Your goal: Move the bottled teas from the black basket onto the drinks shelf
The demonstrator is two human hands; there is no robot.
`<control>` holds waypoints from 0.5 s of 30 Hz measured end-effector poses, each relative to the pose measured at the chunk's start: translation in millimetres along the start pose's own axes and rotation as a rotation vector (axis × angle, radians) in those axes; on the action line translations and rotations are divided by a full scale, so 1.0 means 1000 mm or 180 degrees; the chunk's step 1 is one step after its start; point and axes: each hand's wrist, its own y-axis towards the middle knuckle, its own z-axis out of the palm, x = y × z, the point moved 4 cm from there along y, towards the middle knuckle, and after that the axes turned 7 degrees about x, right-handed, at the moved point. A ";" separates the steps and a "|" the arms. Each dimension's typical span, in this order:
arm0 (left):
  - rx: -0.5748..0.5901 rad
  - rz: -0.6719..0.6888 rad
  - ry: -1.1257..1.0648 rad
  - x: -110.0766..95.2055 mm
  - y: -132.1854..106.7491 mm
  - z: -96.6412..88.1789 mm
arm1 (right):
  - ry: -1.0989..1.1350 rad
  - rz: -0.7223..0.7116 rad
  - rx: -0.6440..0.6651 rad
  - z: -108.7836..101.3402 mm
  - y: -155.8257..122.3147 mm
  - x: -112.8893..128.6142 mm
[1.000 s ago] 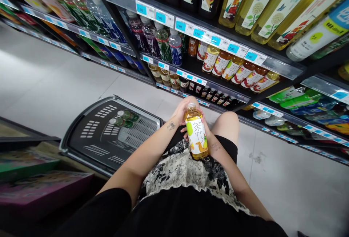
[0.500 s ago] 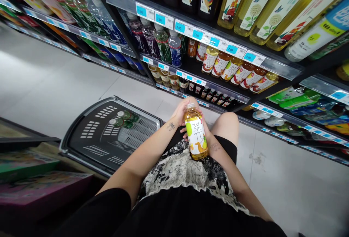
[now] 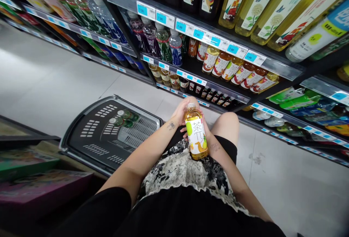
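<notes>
A tea drink bottle with a white fruit label and a clear cap is held over my lap, label towards me and cap pointing away. My left hand grips its upper left side, close to the neck. On the other side, my right hand is closed round the bottle from behind. Fingertips, apparently of the right hand, show past the bottle's left edge; the bottle hides the rest of both hands' fingers.
A dark shopping basket stands on the floor at left, with green-labelled bottles inside. Ahead, a shelf carries similar tea bottles. Larger bottles stand above. Colourful boxes sit at lower left.
</notes>
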 end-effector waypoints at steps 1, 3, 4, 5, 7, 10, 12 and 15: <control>-0.0019 -0.0004 0.0008 0.000 0.000 -0.001 | -0.0017 0.0015 -0.0033 0.000 0.000 0.000; -0.0018 0.0004 0.0007 0.001 0.001 -0.003 | -0.0055 0.0016 -0.0066 -0.001 0.000 0.000; 0.0003 0.0013 -0.0003 0.001 0.002 -0.004 | -0.0067 0.0014 -0.0059 -0.001 0.000 0.000; 0.0027 0.0020 -0.0014 0.002 0.003 -0.006 | -0.0070 -0.0005 -0.0043 -0.001 0.000 0.000; 0.0063 0.0022 -0.0014 0.003 0.004 -0.007 | -0.0052 -0.0060 -0.0001 -0.001 0.000 0.000; 0.0059 0.0026 -0.0034 0.003 0.004 -0.009 | -0.0011 -0.0032 0.0039 -0.002 0.000 -0.001; 0.0077 0.0026 -0.0053 0.003 0.004 -0.009 | 0.0004 0.0032 0.0027 -0.003 0.001 -0.001; 0.0133 0.0034 -0.0022 0.003 0.004 -0.009 | 0.0016 0.0009 0.0004 -0.004 0.001 -0.001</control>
